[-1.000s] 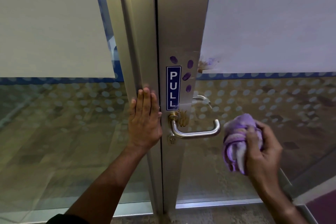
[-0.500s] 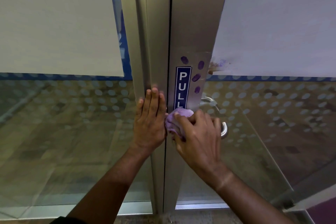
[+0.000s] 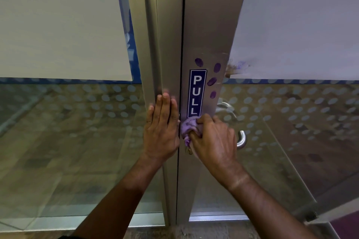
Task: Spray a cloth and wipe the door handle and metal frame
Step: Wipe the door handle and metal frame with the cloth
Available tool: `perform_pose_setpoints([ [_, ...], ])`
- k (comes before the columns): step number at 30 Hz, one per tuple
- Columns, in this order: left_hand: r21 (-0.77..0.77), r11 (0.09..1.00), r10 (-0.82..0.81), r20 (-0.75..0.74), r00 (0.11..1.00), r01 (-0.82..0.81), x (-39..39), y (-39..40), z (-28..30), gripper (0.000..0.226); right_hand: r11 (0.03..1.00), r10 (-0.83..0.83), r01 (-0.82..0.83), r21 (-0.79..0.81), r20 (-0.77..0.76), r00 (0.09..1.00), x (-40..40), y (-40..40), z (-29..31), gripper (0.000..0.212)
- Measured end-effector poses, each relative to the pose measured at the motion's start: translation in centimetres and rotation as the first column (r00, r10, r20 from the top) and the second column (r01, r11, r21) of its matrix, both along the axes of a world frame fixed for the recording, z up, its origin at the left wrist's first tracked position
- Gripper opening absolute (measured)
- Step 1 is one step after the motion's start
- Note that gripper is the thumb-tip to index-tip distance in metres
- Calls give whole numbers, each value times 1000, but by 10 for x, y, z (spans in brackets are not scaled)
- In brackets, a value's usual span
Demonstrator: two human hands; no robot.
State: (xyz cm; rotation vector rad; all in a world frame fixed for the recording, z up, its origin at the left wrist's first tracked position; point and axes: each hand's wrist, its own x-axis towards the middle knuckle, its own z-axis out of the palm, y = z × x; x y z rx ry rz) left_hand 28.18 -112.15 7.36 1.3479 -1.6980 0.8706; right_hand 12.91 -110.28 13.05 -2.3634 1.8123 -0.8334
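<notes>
My right hand [image 3: 213, 137] grips a bunched purple cloth [image 3: 187, 127] and presses it against the base of the silver door handle [image 3: 241, 139]. Only the handle's curved outer end shows past my knuckles. My left hand [image 3: 162, 128] lies flat, fingers together, on the fixed metal frame [image 3: 167, 44] just left of the door gap. The brushed metal door stile [image 3: 211, 25] carries a blue PULL sticker [image 3: 197, 93], its lower end covered by the cloth. Several purple smudges [image 3: 211, 81] dot the stile beside the sticker.
Frosted glass panels with dotted lower bands flank the frame on both sides [image 3: 58, 25] [image 3: 301, 25]. A second handle [image 3: 226, 106] shows through the right glass. A smeared stain [image 3: 236, 66] marks the right panel's edge. A floor strip [image 3: 194, 229] runs below the door.
My right hand brought the cloth from the right, beside the handle's end, onto the handle's base by the door gap. My left hand has stayed flat on the frame.
</notes>
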Motion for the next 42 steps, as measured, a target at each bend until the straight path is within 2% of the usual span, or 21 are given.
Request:
perform_pose_setpoints([
  [4, 25, 1000, 10, 3, 1000, -10, 1, 0, -1, 61, 999, 4, 0, -52, 73, 997, -3, 4, 0, 23],
  [8, 36, 999, 23, 11, 1000, -24, 1, 2, 0, 71, 996, -71, 75, -44, 87, 994, -4, 7, 0, 16],
  [14, 53, 998, 20, 15, 1000, -21, 1, 4, 1, 79, 984, -177, 173, 39, 124, 976, -8, 4, -5, 22],
  [19, 60, 998, 4, 14, 1000, -5, 2, 6, 4, 77, 986, -157, 166, -29, 204, 966, 1, 8, -2, 13],
  [22, 55, 998, -28, -7, 1000, 29, 1, 5, 4, 62, 987, -116, 123, -106, 72, 991, 10, 12, -1, 18],
  [24, 54, 998, -36, -13, 999, 37, 1, 4, 4, 61, 987, -73, 64, -148, -52, 996, 13, 12, -1, 21],
  [26, 49, 998, -26, -5, 1000, 26, 1, 2, 2, 60, 984, -58, 40, -174, -99, 993, 12, 11, 0, 20],
  [33, 3, 1000, 0, 0, 1000, 0, 3, -3, -5, 61, 976, -104, 134, -169, 175, 979, -5, 5, -7, 18],
  [35, 0, 1000, -9, 0, 1000, 9, 3, -3, -5, 61, 972, -146, 180, -153, 210, 967, -6, 5, -5, 16],
  [42, 23, 1000, -9, -1, 1000, 9, 4, -3, -6, 62, 976, -218, 213, 55, 127, 968, -7, -1, 4, 20],
])
